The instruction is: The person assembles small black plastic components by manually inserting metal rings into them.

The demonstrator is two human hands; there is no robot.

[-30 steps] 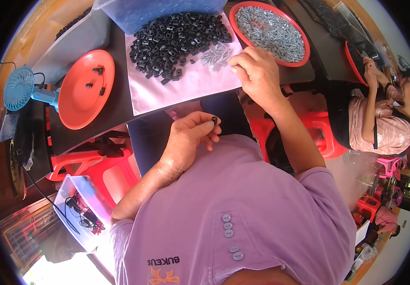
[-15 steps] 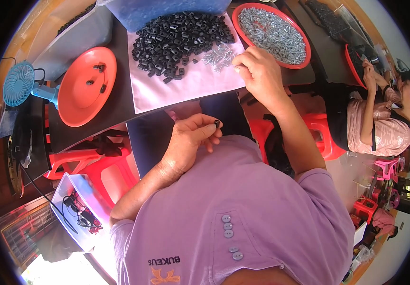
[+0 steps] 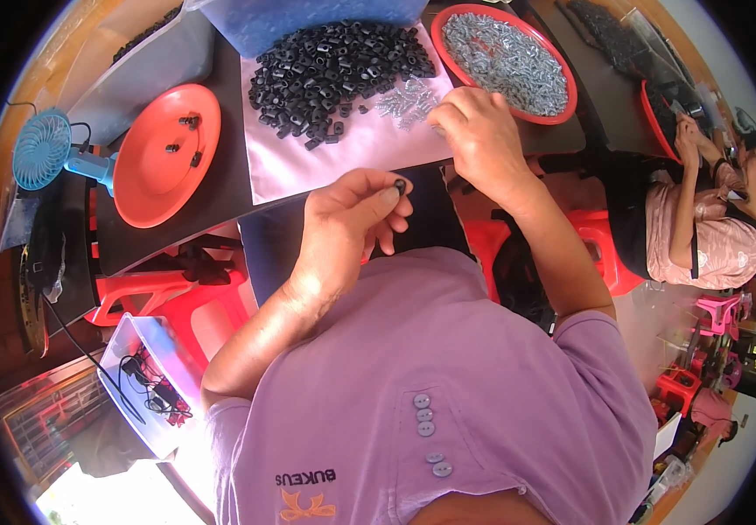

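In front of my lap, my left hand (image 3: 347,219) pinches a small black plastic part (image 3: 400,186) between thumb and forefinger. My right hand (image 3: 479,140) is over the right edge of the pink cloth (image 3: 308,172), its fingers closed together. What it holds, if anything, is too small to make out. Just left of its fingertips lies a small heap of silvery pieces (image 3: 406,105), possibly springs. Beside that heap, a large pile of black plastic parts (image 3: 330,74) covers the back of the cloth.
A red tray (image 3: 568,103) of silvery pieces stands at the back right. On the left are a red plate (image 3: 146,188) with several black parts, a blue fan (image 3: 43,150) and a grey bin (image 3: 155,83). A blue bin (image 3: 229,24) sits behind the pile. Another person (image 3: 702,210) works at right.
My left hand has risen toward the table edge with the black part still pinched. My right hand stays by the silvery heap, turned slightly. The view has shifted a little.
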